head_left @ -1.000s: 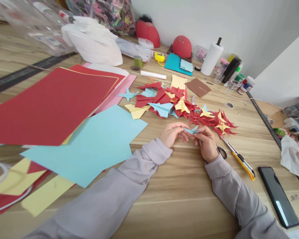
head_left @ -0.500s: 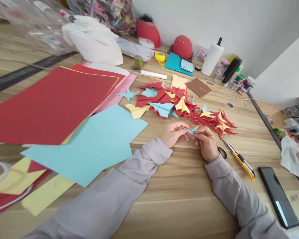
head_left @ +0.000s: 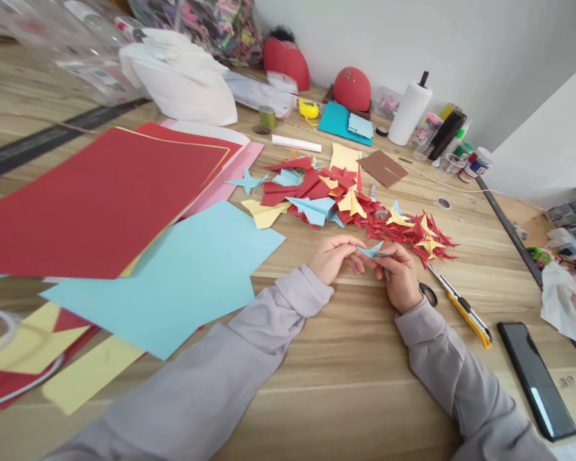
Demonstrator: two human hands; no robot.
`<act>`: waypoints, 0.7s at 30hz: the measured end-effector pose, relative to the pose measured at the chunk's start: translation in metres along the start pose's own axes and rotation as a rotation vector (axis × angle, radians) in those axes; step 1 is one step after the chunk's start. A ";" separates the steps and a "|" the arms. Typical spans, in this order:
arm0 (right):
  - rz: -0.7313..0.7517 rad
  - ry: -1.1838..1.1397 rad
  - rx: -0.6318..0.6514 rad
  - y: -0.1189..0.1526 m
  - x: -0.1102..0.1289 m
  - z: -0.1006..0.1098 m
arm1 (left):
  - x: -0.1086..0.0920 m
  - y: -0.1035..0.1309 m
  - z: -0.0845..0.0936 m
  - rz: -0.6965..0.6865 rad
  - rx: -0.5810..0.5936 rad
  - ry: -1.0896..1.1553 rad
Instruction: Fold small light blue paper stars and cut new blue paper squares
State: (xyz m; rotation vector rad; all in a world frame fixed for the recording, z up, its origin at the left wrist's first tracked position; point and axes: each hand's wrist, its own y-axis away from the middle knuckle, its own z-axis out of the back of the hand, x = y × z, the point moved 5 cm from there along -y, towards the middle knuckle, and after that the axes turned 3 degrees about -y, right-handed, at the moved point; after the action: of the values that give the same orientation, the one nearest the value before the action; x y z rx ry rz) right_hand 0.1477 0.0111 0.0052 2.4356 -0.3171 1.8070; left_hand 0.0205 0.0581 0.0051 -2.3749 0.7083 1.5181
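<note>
A small folded blue paper piece (head_left: 373, 250) with pointed tips is held between both hands. My left hand (head_left: 337, 257) pinches its left tip between thumb and fingers. On the other side, my right hand (head_left: 397, 272) grips the piece's right part with closed fingers. Just beyond the hands lies a long pile of folded red paper pieces (head_left: 384, 227), with yellow stars (head_left: 352, 203) and a blue folded paper (head_left: 314, 209) among them. A separate blue star (head_left: 248, 182) rests left of the pile.
Blue sheets (head_left: 173, 288) and red sheets (head_left: 105, 198) cover the left. A yellow cutter (head_left: 465, 314), black scissors handle (head_left: 429, 294) and phone (head_left: 536, 378) lie at right. A white roll (head_left: 409, 112) and bottles stand at the back. Another person's hand shows at the right edge.
Both hands keep hold of the blue piece in nearly the same place. The left fingers have shifted very slightly.
</note>
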 end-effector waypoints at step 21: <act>-0.006 0.019 0.075 0.002 0.001 -0.006 | -0.004 -0.001 0.000 -0.035 -0.039 -0.127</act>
State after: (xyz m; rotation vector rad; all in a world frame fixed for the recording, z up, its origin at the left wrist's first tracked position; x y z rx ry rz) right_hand 0.1422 0.0102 0.0074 2.4638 -0.2442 1.8714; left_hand 0.0190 0.0601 0.0089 -2.2816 0.6102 1.6645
